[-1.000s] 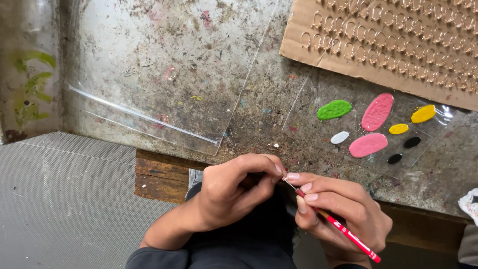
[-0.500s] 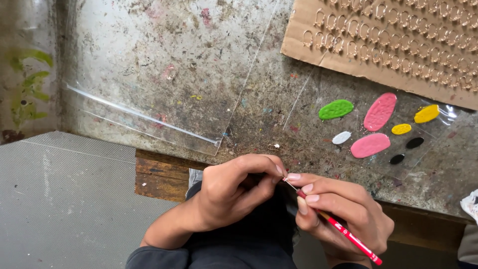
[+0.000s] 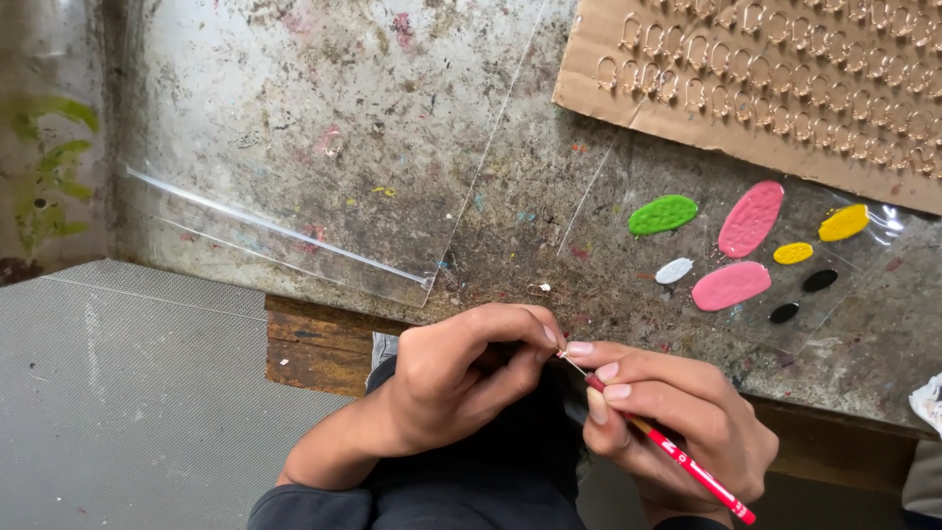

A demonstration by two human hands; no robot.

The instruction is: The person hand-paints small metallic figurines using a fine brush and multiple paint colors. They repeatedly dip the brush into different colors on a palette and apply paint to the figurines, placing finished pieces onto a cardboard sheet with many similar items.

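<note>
My right hand [image 3: 677, 417] holds a thin red brush [image 3: 687, 463] like a pen, its fine tip pointing up and left. The tip meets the fingertips of my left hand [image 3: 461, 378], which is curled shut around something small that the fingers hide. Both hands hover over my dark clothing at the near edge of a stained grey worktable [image 3: 392, 128]. On the table to the right lie flat blobs of colour: a green one [image 3: 663, 214], two pink ones [image 3: 751, 218], yellow ones [image 3: 844, 223], a white one [image 3: 673, 270] and small black ones [image 3: 819, 281].
A brown cardboard sheet [image 3: 785, 88] carrying rows of several small metal rings lies at the back right. Clear plastic sheets [image 3: 294, 240] cover parts of the table. A rusty metal block [image 3: 319, 344] sits under the table edge, beside grey mesh flooring [image 3: 128, 393].
</note>
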